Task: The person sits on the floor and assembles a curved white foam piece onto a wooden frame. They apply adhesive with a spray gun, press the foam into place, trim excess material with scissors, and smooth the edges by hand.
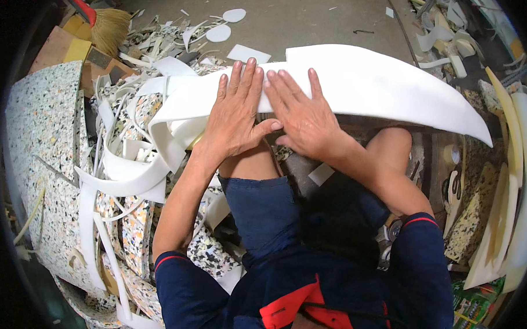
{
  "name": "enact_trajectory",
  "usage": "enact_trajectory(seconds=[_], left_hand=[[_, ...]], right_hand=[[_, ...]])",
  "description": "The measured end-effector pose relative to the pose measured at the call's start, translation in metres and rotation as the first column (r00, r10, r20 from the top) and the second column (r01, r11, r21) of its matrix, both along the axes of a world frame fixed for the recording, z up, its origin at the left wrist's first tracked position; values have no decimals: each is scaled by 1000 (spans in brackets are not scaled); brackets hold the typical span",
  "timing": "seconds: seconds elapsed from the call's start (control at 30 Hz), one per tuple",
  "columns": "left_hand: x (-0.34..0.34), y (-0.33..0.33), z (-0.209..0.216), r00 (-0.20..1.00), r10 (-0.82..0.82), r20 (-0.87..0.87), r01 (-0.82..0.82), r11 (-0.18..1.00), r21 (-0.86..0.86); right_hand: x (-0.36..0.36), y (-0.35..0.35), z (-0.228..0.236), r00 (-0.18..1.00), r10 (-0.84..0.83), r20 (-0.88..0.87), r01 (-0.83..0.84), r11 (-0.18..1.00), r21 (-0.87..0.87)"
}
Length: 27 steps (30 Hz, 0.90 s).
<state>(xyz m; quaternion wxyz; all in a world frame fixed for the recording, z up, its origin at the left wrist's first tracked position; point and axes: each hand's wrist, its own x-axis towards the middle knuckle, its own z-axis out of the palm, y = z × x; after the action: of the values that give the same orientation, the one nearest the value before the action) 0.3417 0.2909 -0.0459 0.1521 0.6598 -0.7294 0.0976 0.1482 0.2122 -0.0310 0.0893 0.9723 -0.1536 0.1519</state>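
Across my knees lies a long white foam piece (376,79), broad in the middle and tapering to a point at the right. My left hand (235,113) rests flat on its left part, fingers stretched out and pointing away from me. Beside it, my right hand (302,114) also presses flat on the foam, its little finger spread apart from the others. The two hands nearly touch at the fingertips, and neither grips anything. At its left end, the foam bends down toward a curled white foam strip (130,178).
Speckled foam sheets (46,166) and white offcuts fill the left side. A broom (109,30) stands at the far left. Round white foam discs (218,32) lie on the floor ahead. Scissors (452,195) and curved foam strips (511,185) are at the right.
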Motion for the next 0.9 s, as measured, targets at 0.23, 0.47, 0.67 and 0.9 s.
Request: enact_trajectory(seconds=[0.23,0.47,0.67,0.9], left_hand=[[-15,-5,5,999,-39,20,41,994,-105],[-47,-31,7,997,-21,70,21,1000,4],[-57,-39,8,963,-102,248,105,994,0],[-54,-43,10,989,-53,137,54,999,-6]], right_hand=[[-44,-5,19,967,-49,249,23,994,106],[-241,-24,2,12,-917,399,252,389,886],[-273,-87,-40,-138,-953,269,-548,299,781],[-243,-131,-13,-57,-954,295,-632,263,729]])
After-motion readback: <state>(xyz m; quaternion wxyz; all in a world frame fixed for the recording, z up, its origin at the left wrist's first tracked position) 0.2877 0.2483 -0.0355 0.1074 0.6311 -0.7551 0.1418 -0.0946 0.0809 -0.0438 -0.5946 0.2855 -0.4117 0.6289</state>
